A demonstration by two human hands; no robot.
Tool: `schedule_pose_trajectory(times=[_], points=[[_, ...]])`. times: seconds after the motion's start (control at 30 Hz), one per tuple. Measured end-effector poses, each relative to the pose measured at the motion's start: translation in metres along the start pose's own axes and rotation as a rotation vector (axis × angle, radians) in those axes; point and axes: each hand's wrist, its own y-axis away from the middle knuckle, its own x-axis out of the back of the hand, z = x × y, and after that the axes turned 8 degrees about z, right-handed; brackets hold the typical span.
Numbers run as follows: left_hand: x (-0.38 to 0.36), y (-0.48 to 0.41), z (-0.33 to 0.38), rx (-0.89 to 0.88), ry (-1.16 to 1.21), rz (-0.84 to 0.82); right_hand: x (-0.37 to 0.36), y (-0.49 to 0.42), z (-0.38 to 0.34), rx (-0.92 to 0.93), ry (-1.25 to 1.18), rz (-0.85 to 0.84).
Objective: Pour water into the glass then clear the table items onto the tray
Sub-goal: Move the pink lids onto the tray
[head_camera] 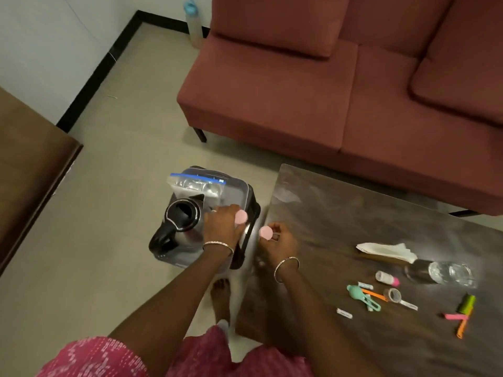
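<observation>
Maroon sofa (299, 104) along the far side, dark table (340, 227) in front of it. Left of the table, on a black stand (242, 257), a clear tray (246, 193) holding a zip bag (196, 183) of silvery things and the kettle (182, 221): upright, lid open, long axis from handle at near left to spout at far right, pointing toward the sofa. Left hand (221, 224) down in the tray just beside the kettle, pink disc (241, 216) at its tip. Right hand (280, 238) curled at the table's near corner, second pink disc (265, 232) at its thumb. Grip of either hand not to be told. Farther right on the table, a white napkin (386, 251) and a clear glass (449, 272), contents unclear. Nearer, a tape roll (394, 294), teal clip (353, 290) and markers (466, 304).
</observation>
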Motion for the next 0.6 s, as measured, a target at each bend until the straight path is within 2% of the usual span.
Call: schedule_pose_trajectory(times=[0.2, 0.33, 0.47, 0.6], points=[[-0.029, -0.088, -0.031, -0.12, -0.317, -0.054, -0.06, -0.067, -0.024, 0.037, 0.087, -0.002], [-0.053, -0.126, -0.041, -0.125, -0.355, -0.124, -0.089, -0.103, -0.031, 0.091, 0.136, -0.01], [-0.083, -0.155, -0.049, -0.127, -0.351, -0.247, -0.111, -0.133, -0.031, 0.265, 0.369, -0.094], [-0.11, -0.172, -0.046, -0.116, -0.394, -0.296, -0.132, -0.152, -0.025, 0.369, 0.605, -0.071]])
